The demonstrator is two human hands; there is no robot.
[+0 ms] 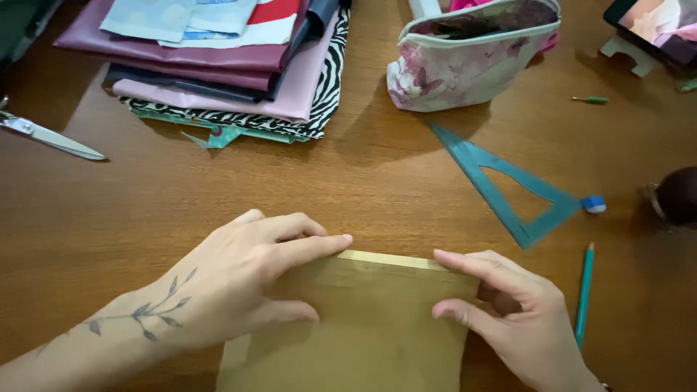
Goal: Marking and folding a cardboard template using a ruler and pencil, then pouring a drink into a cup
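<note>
Both hands lie palm-down, left hand (247, 279) flat, right hand (512, 308) pinching (fingers bent).
</note>
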